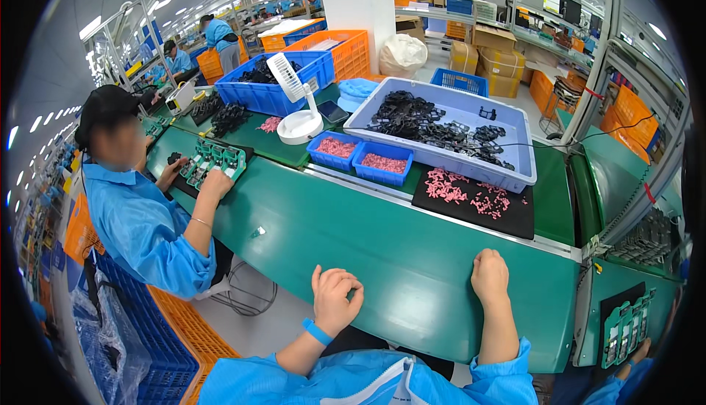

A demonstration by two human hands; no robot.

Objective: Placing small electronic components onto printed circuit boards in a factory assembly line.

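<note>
Above the near edge of the green work surface is my left hand, a blue band around its wrist. Its fingers curl inward, one standing a little apart, and nothing shows in them. Farther right, my right hand is over the green surface with its fingers folded in; whatever they may hold is hidden. Beyond it lies a black mat scattered with small pink pieces. Two small blue bins of pink pieces, a left bin and a right bin, stand beside the mat.
A large pale-blue tray of black plastic parts stands behind the bins. A white fan and a phone are to its left. At left, a co-worker handles a green fixture. Another green fixture lies at far right.
</note>
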